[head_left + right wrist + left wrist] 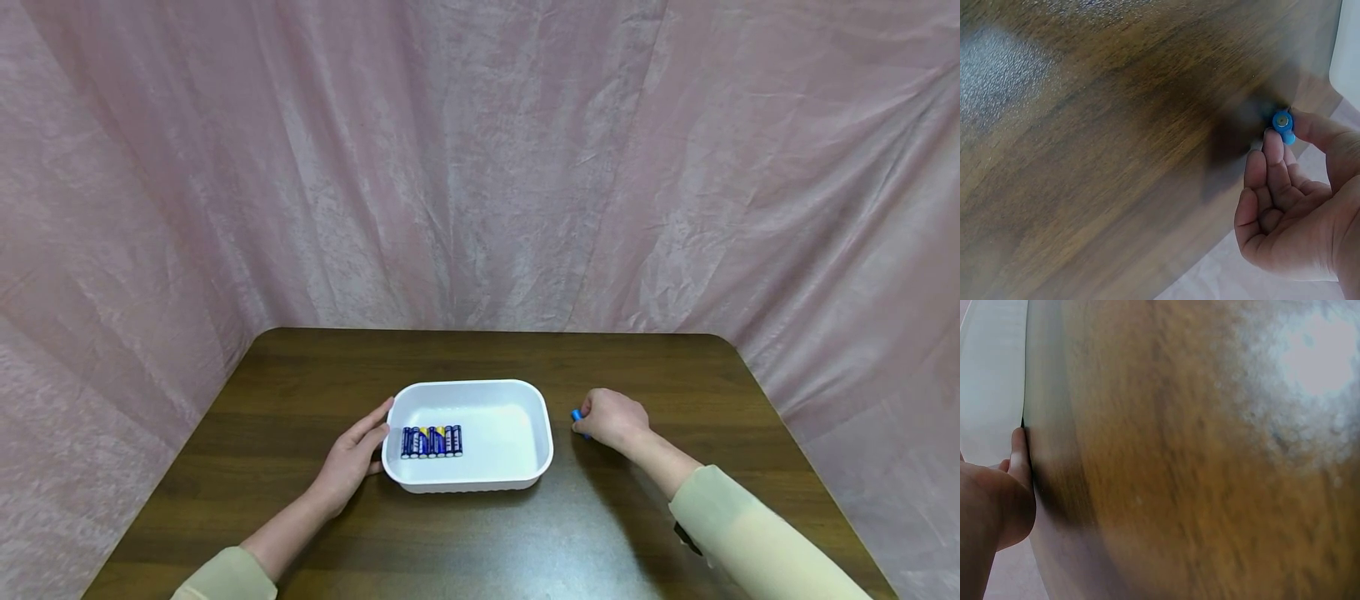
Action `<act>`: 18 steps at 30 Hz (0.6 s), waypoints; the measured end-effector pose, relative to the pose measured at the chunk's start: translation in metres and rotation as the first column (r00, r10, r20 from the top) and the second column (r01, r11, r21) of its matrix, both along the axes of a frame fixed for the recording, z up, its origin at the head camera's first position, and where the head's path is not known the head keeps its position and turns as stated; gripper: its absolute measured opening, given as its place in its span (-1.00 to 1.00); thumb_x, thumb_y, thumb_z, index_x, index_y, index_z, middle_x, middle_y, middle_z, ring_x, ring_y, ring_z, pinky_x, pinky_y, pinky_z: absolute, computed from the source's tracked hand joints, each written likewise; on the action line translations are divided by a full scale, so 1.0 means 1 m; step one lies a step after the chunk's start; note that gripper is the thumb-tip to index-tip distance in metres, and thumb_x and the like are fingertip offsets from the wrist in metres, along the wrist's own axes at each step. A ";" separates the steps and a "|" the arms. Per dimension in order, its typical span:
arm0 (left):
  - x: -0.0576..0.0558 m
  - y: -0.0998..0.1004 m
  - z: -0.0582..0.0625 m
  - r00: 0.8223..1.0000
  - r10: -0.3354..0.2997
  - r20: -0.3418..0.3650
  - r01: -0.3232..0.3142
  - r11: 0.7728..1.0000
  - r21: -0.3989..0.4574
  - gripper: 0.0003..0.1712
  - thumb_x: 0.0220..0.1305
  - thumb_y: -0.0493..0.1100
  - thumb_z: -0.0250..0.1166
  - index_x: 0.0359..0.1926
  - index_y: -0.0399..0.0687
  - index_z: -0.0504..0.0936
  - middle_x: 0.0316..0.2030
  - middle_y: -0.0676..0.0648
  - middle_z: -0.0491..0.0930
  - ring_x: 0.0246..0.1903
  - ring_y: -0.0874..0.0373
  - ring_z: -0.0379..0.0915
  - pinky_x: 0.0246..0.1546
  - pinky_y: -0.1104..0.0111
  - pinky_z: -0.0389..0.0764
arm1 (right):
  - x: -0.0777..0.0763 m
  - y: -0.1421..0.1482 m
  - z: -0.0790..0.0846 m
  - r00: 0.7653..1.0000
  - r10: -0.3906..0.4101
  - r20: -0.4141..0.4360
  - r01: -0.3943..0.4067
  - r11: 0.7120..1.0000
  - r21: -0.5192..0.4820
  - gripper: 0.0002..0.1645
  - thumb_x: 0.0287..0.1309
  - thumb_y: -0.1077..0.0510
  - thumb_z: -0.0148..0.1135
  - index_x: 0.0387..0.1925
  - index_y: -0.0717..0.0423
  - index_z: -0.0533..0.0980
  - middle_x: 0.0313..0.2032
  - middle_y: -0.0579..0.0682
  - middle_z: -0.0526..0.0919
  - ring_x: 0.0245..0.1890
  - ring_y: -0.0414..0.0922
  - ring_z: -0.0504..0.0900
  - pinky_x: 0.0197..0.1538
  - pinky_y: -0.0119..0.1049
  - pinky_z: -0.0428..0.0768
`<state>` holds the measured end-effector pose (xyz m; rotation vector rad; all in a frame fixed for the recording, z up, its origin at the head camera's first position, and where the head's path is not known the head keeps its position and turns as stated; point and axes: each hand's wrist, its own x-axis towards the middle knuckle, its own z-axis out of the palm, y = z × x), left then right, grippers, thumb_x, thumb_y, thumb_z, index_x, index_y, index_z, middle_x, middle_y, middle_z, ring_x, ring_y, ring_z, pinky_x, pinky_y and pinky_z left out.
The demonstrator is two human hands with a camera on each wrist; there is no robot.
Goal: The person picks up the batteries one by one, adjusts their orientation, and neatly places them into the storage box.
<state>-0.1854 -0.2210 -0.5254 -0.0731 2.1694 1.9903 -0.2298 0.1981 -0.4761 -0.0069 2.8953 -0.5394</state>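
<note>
A white rectangular tray (502, 485) sits mid-table, with several dark-blue batteries (432, 442) side by side in its left part, some showing yellow. My left hand (351, 467) rests against the tray's left end, fingers fairly straight along the outside and rim. The left wrist view shows one finger (1019, 456) lying against the tray's outer wall. To the right of the tray, my right hand (615, 418) pinches a bright-blue battery (1282, 121) between thumb and fingertips, close above or on the tabletop. Its metal end faces the right wrist camera; the other fingers are curled.
The brown wood-grain table (300, 375) has rounded far corners and glossy reflections near the front. Pink curtains (465, 167) hang behind and on both sides of it.
</note>
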 end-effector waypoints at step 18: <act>0.000 0.000 0.001 1.000 0.000 -0.012 0.000 1.000 0.016 -0.43 0.59 -0.03 0.11 0.54 0.21 0.33 0.55 -0.03 0.15 0.27 -0.09 0.39 -0.07 0.20 0.70 | 0.002 0.010 0.013 0.999 -0.029 -0.032 0.026 0.995 -0.093 -0.78 0.12 -0.02 0.44 -0.33 0.00 0.61 -0.48 -0.16 0.63 -0.40 -0.12 0.55 -0.40 -0.19 0.45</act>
